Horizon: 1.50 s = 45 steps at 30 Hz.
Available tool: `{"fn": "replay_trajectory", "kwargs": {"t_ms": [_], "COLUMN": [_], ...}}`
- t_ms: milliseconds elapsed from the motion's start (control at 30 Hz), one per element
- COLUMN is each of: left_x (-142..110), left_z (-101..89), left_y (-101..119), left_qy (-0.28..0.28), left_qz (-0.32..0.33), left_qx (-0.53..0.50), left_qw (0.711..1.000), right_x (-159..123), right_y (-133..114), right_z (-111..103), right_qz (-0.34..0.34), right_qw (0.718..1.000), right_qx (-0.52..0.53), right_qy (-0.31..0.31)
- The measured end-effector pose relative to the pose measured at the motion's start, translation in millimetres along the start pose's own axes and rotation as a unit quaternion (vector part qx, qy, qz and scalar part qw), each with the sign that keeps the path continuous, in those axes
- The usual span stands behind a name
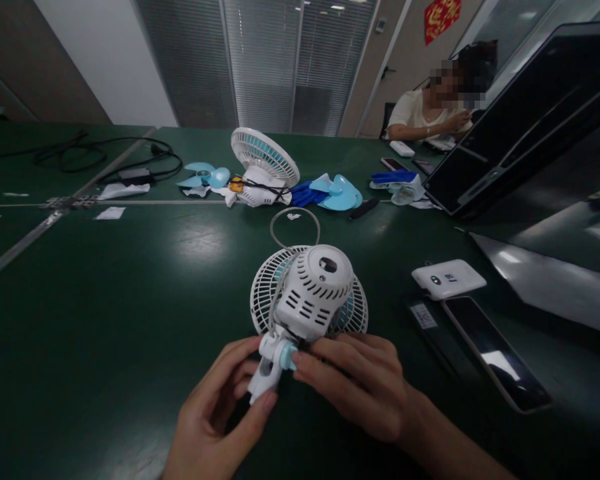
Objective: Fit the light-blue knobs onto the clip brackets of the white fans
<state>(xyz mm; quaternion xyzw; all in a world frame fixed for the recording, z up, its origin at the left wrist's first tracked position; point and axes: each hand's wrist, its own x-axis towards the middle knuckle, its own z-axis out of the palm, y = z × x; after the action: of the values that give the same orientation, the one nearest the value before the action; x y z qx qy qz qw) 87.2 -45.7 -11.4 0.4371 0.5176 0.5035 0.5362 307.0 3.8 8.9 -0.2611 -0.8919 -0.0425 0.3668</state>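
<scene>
Green table (105,320) fills the head view, with blinds (263,60) behind glass beyond it. Taking the white fan (316,297) as landmark: it rests grille-down on the table between and just ahead of the two hands, motor housing uppermost, a pose that probably leaves its bracket (264,382) easy to reach. At the fan's near side, the left hand (217,410) has its fingers clasped round that bracket, seemingly to steady it, while the right hand (363,383) has its fingers closed on the light-blue knob (287,355), likely using the bracket as a brace. Beyond the fan, its cable loops clear of both hands; farther off stand a second fan (266,159) and loose light-blue blades (347,193). Right of the fan lie a phone (495,353) and a white device (450,279), apart from the work. Far right of it, another person (407,120) sits.
</scene>
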Motion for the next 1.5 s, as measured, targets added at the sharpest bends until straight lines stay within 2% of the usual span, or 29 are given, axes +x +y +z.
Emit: {"fn": "replay_trajectory", "kwargs": {"t_ms": [200,300,400,667,867,1100,1300,1500], "left_x": [2,2,1,4,4,0,0,4], "left_z": [-1.6,-3.1,-2.9,-5.6,-7.1,-1.2,-0.7,-8.2], "left_y": [0,0,-1,-1,-4,1,1,-5], "left_qy": [-0.011,-0.036,-0.027,-0.041,-0.039,0.0,0.003,-0.046], "left_qz": [0.014,0.014,0.016,0.039,0.039,0.017,0.017,0.046], "left_qx": [-0.003,-0.001,-0.009,0.018,0.024,0.017,0.008,0.034], "left_qw": [1.0,0.999,0.999,0.998,0.998,1.0,1.0,0.997], "right_x": [7,1,-5,4,-1,6,-7,2], "right_y": [-17,-11,-2,-13,-3,-16,-7,-10], "right_z": [14,8,2,9,0,6,-1,5], "right_qz": [0.093,0.045,-0.01,0.077,-0.017,0.083,0.004,0.039], "right_qw": [0.993,0.998,1.0,0.995,1.0,0.995,1.0,0.999], "right_qx": [-0.046,-0.032,-0.007,-0.037,-0.006,-0.046,-0.01,-0.012], "right_qy": [0.053,0.026,-0.011,0.042,-0.014,0.035,-0.022,0.026]}}
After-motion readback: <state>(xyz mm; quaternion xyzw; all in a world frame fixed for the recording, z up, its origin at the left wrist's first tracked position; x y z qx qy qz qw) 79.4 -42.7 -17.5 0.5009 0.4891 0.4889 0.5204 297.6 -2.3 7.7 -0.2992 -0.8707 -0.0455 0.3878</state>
